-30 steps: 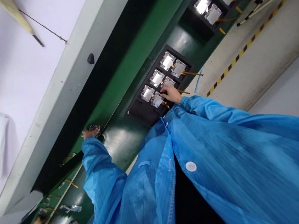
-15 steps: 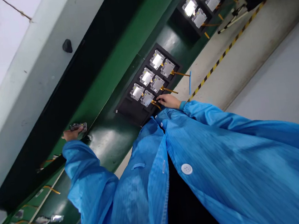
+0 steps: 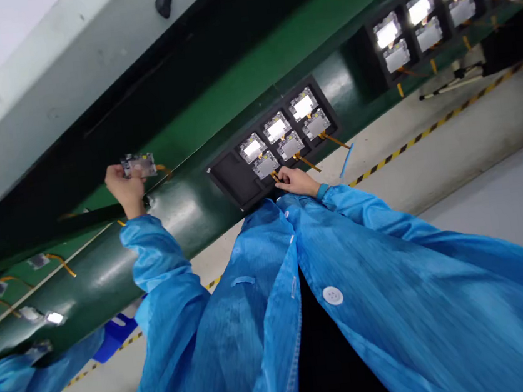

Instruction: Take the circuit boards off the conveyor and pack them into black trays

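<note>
My left hand [image 3: 126, 189] is closed on the edge of a circuit board [image 3: 143, 166] with a silvery metal plate. An orange ribbon cable [image 3: 162, 167] sticks out of that board to the right. The board is held above the green bench, left of a black foam tray [image 3: 233, 177]. At the tray's front edge, my right hand [image 3: 300, 182] has its thumb and fingers pinched at the orange ribbon cable [image 3: 275, 175] of the nearest circuit board [image 3: 265, 166]. Several similar boards sit in the tray in two rows; its left end shows bare black foam.
A second black tray with boards [image 3: 429, 34] lies farther right on the green bench [image 3: 184, 223]. More boards [image 3: 37, 261] with orange cables lie at left, near a co-worker's blue sleeve [image 3: 10, 391]. A grey ledge [image 3: 64, 86] runs above; a blue bin [image 3: 114, 336] stands below.
The view has turned and shifted. My left hand has lifted the board, whose face and cable now show clearly. My right hand stays by the tray edge, its fingers now at the cable.
</note>
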`<action>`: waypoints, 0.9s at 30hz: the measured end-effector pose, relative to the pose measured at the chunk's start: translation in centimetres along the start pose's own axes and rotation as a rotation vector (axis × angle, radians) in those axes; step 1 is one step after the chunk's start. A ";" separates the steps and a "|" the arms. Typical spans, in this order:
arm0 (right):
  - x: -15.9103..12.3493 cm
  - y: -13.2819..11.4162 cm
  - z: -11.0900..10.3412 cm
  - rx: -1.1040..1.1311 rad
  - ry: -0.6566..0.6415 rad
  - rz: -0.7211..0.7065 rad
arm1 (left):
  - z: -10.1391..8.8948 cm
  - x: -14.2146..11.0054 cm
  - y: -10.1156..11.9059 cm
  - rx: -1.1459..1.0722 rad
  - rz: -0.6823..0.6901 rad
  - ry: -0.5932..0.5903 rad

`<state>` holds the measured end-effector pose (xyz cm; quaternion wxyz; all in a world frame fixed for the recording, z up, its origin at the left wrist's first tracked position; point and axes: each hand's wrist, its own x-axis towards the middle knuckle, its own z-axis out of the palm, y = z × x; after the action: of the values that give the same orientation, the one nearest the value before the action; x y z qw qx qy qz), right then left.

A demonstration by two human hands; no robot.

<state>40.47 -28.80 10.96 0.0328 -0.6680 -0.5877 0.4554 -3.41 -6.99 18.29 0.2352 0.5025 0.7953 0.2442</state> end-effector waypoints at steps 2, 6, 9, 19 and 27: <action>-0.4 0.1 0.3 -0.095 -0.065 -0.025 | 0.9 -3.6 0.9 -0.331 -0.052 -0.012; -1.0 0.7 0.8 -0.215 -0.108 -0.004 | 4.2 -12.0 1.7 -0.759 -0.090 -0.121; -1.8 0.5 0.8 -0.155 -0.062 -0.025 | 7.0 -17.3 1.7 -0.899 -0.143 -0.201; -2.4 -7.7 -0.9 0.340 0.422 -0.359 | 9.9 -26.2 4.3 -0.953 -0.110 -0.286; 0.1 -7.4 -0.5 0.600 0.267 -0.255 | 10.6 -28.2 4.0 -0.768 -0.047 -0.325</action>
<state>35.25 -26.23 15.50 0.3609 -0.6033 -0.4970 0.5087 16.77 -29.65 16.27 0.5335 0.3921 0.6102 0.4351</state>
